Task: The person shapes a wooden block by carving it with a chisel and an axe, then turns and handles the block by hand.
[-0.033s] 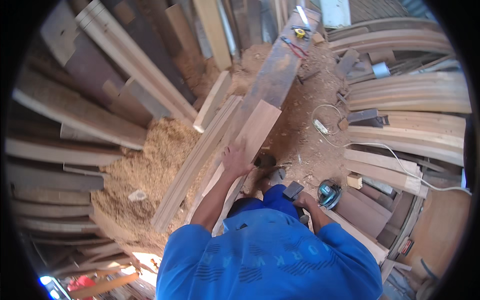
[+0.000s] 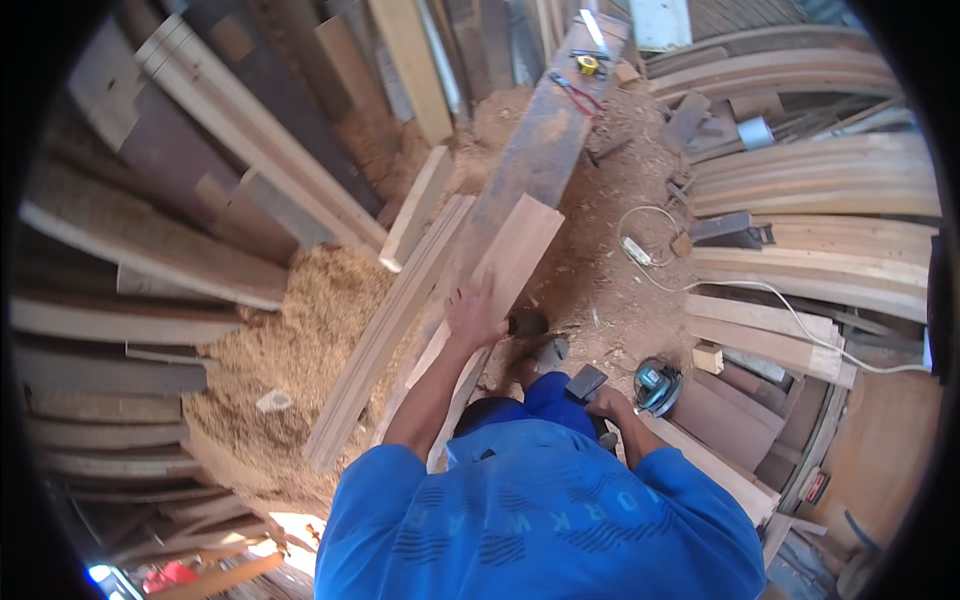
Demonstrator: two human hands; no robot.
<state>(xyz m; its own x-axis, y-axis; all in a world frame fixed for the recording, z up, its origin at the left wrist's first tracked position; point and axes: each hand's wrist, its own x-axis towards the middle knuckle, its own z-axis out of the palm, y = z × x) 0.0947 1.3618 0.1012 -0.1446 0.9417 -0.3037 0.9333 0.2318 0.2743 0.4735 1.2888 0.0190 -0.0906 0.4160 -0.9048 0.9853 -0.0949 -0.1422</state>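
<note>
My left hand (image 2: 474,315) lies flat with fingers spread on a smooth reddish-brown board (image 2: 527,236). The board rests on a long, worn plank (image 2: 540,152) that runs away from me. To the left of the board lies a long grooved timber (image 2: 392,322). Near my right thigh, my right hand (image 2: 608,403) is closed on a dark grey rectangular block (image 2: 586,381). The fingers' inner side is hidden, and the block's exact kind cannot be made out.
Red-handled pliers (image 2: 578,95) and a yellow tape measure (image 2: 588,65) lie at the plank's far end. A teal power tool (image 2: 657,385) sits right of me. A white cable (image 2: 760,286) crosses stacked timber. Wood shavings (image 2: 310,330) heap at left.
The whole view has shifted slightly, so things sit a little further left. Both hands keep the same hold and place.
</note>
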